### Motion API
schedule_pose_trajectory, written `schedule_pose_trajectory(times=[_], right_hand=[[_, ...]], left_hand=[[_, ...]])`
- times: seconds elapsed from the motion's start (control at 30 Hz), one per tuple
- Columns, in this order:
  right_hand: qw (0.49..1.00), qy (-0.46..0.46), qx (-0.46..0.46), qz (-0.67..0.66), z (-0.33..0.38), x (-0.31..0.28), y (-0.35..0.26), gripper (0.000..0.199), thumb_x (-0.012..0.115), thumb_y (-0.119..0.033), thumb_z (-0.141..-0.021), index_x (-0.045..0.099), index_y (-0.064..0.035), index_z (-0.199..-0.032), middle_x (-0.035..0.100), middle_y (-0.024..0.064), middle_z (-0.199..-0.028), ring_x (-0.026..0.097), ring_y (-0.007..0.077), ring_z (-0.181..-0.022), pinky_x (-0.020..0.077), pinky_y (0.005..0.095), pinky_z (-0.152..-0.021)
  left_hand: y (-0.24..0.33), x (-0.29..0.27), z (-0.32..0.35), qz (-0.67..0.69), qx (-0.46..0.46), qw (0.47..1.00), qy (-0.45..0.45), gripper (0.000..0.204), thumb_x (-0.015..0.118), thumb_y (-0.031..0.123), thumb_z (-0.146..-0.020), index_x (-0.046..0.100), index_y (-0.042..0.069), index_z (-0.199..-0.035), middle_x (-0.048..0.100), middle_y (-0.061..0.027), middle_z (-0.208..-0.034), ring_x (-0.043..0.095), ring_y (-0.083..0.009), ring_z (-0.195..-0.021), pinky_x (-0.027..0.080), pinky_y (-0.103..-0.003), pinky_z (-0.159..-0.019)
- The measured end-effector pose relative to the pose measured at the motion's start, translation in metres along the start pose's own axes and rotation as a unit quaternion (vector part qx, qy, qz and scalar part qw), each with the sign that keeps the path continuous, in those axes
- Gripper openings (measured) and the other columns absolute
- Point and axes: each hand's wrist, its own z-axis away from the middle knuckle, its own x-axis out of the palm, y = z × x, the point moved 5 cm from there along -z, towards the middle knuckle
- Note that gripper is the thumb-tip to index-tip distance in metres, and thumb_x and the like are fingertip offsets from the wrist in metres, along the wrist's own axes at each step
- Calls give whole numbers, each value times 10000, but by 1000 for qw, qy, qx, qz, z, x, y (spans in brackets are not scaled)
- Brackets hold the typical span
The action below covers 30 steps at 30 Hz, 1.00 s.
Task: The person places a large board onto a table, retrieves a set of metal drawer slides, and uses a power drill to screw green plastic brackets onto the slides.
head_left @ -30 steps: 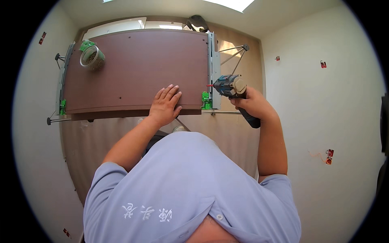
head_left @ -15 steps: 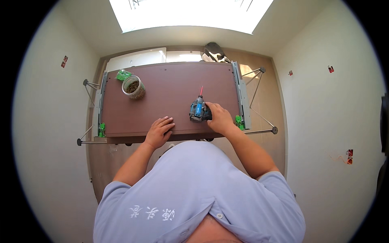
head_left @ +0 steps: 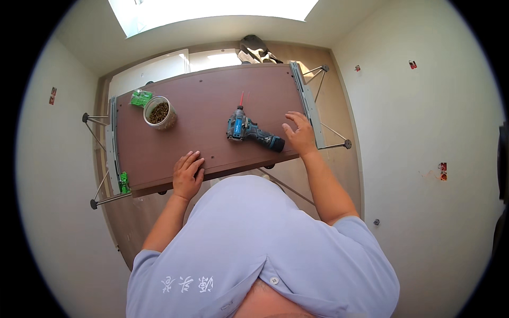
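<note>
A blue and black cordless drill (head_left: 255, 133) with a red bit lies on its side on the reddish-brown board (head_left: 196, 114), apart from both hands. My right hand (head_left: 301, 135) is just right of the drill's battery end, fingers spread and holding nothing, near the grey metal drawer slide (head_left: 307, 100) along the board's right edge. On the board's front edge rests my left hand (head_left: 187, 172), fingers laid flat. The green clip at the right slide's near end is hidden by my right hand or forearm.
A clear tub of screws (head_left: 160, 113) and a green plastic packet (head_left: 141, 97) sit at the board's far left. Another slide (head_left: 112, 143) with a green clip (head_left: 124, 183) runs along the left edge. Metal stand legs (head_left: 98, 146) stick out on both sides. A dark bag-like bundle (head_left: 255, 50) lies beyond.
My right hand has let go of the drill and moved right, leaving it lying on the board. The whole view has shifted and tilted slightly. My left hand stays at the front edge.
</note>
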Motion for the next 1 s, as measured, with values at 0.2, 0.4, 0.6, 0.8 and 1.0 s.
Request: schedule_pose_trajectory(times=[0.2,0.4,0.6,0.8,1.0], right_hand=[[974,56,221,-4,-8,-49,129,573,804,-365,-921,636,-38,-1362,678,228,-1368,637,392,-1291,511,456,-1090],[965,-120,233,6,-9,-21,152,761,791,-495,-923,512,30,-1399,685,290,-1330,670,453,-1224,534,503,-1042],[948,-198,248,4,-14,-30,158,810,803,-517,-891,484,42,-1382,709,334,-1230,707,473,-1141,563,503,-986],[959,-145,210,-119,-8,-24,164,838,827,-449,-869,442,64,-1409,714,345,-1194,711,477,-1126,569,505,-975],[955,-178,207,-113,-16,-26,167,854,839,-412,-853,399,80,-1395,711,358,-1164,717,489,-1095,580,508,-957]], left_hand=[[57,-19,-43,196,-42,980,-16,217,733,78,-940,753,57,-1155,734,-138,-1208,711,-323,-1114,580,-422,-960],[191,27,-129,300,-11,928,-220,293,731,148,-973,704,37,-1242,715,-161,-1250,683,-334,-1168,552,-423,-1019],[284,156,-166,138,80,938,-307,613,757,237,-953,530,-2,-1470,584,-209,-1476,558,-375,-1354,432,-465,-1188],[291,224,-166,51,8,975,-218,804,864,203,-827,488,-5,-1507,527,-206,-1512,464,-394,-1446,419,-473,-1202],[278,228,-191,107,3,966,-235,645,879,109,-776,635,69,-1372,589,-134,-1461,602,-372,-1296,530,-457,-1085]])
